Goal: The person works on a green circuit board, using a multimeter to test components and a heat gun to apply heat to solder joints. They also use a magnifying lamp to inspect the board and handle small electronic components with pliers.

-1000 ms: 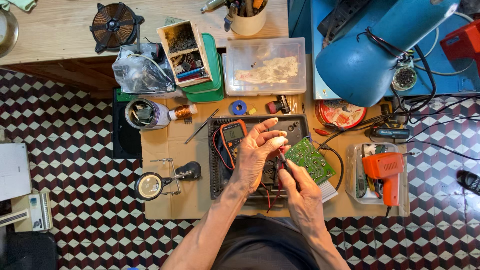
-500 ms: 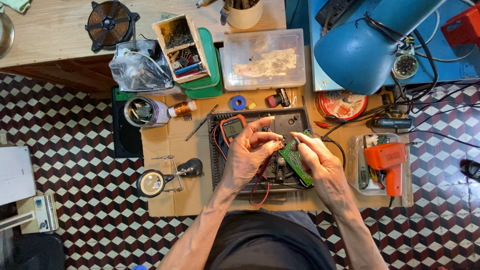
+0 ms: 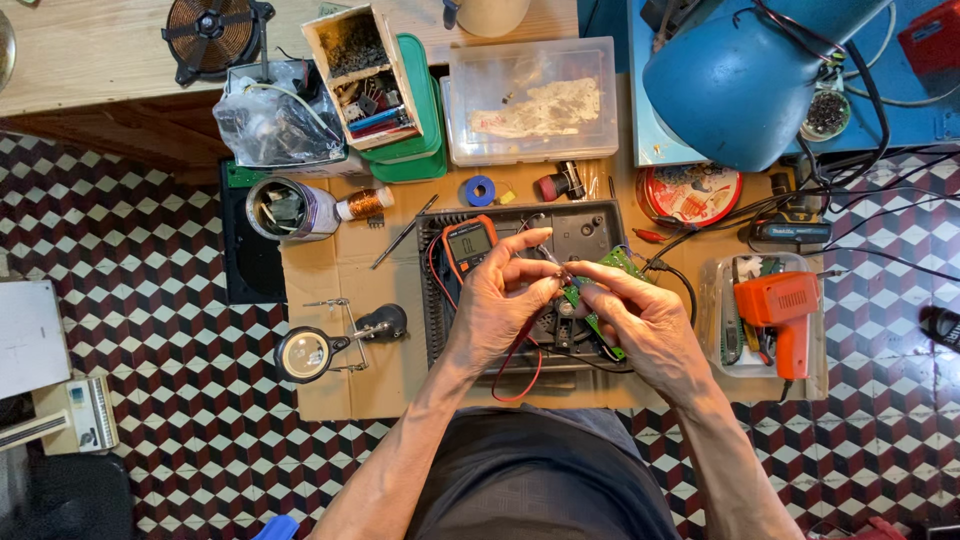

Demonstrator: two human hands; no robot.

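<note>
My left hand (image 3: 497, 298) and my right hand (image 3: 640, 318) meet over a dark plastic tray (image 3: 580, 225) on a cardboard sheet. Between the fingertips of both hands is a small green circuit board (image 3: 598, 290), held on edge. My left hand pinches its left end, and a thin metal probe tip shows there. My right hand grips the board's right side. An orange multimeter (image 3: 469, 243) lies just behind my left hand, with a red lead (image 3: 520, 375) looping under my wrist.
A magnifier on a clip stand (image 3: 320, 345) sits left. An orange power tool (image 3: 785, 310) lies in a clear tray on the right. Behind are a clear lidded box (image 3: 530, 100), a parts box (image 3: 365, 70), a tin (image 3: 290, 208), and a blue lamp (image 3: 745, 80).
The green circuit board, flat beside the tray one second ago, has been lifted and turned on edge. Both hands have closed in on it at the tray's centre.
</note>
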